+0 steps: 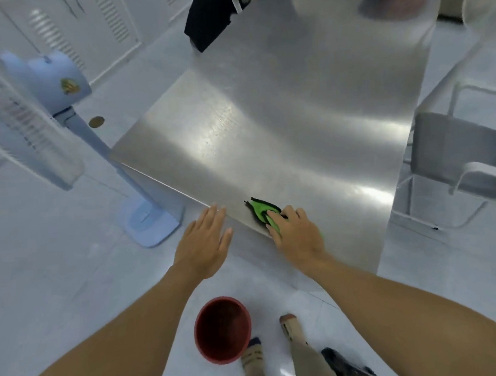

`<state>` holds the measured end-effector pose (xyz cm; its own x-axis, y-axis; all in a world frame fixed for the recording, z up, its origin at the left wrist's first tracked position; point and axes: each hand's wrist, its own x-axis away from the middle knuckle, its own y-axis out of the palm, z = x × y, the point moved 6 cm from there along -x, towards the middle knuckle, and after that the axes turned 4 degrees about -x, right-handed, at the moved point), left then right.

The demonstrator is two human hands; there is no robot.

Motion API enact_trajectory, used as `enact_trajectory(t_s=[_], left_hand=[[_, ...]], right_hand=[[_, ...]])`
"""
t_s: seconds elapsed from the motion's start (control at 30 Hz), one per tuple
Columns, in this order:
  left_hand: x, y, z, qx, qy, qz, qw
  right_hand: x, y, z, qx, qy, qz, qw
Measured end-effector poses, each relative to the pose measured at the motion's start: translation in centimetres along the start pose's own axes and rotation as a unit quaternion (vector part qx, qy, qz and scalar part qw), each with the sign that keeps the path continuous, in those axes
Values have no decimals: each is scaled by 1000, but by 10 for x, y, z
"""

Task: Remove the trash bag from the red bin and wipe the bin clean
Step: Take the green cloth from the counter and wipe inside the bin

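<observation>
The red bin point(222, 329) stands upright on the white floor by my feet, with no bag in it. A crumpled black trash bag point(345, 364) lies on the floor at the bottom right, partly hidden behind my leg. A green cloth with a black edge point(261, 209) lies at the near edge of the steel table point(281, 124). My right hand point(295, 234) rests on the cloth with its fingers closed over it. My left hand point(205, 243) hovers flat and open just off the table's near edge, holding nothing.
A pale blue standing fan point(67, 116) stands on the floor to the left of the table. A grey chair with a white frame point(461, 161) is tucked at the table's right side. A dark garment point(208, 19) hangs at the table's far end.
</observation>
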<state>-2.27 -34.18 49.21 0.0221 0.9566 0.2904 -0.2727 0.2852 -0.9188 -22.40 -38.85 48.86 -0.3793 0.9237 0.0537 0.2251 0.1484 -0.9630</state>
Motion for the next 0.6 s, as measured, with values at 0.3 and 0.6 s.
enact_trajectory(t_s=[0.3, 0.6], left_hand=[[83, -26, -64, 24, -227, 36, 973], [162, 26, -74, 119, -337, 37, 933]], right_hand=[[-29, 15, -101, -105, -198, -20, 974], [3, 56, -149, -84, -269, -100, 954]])
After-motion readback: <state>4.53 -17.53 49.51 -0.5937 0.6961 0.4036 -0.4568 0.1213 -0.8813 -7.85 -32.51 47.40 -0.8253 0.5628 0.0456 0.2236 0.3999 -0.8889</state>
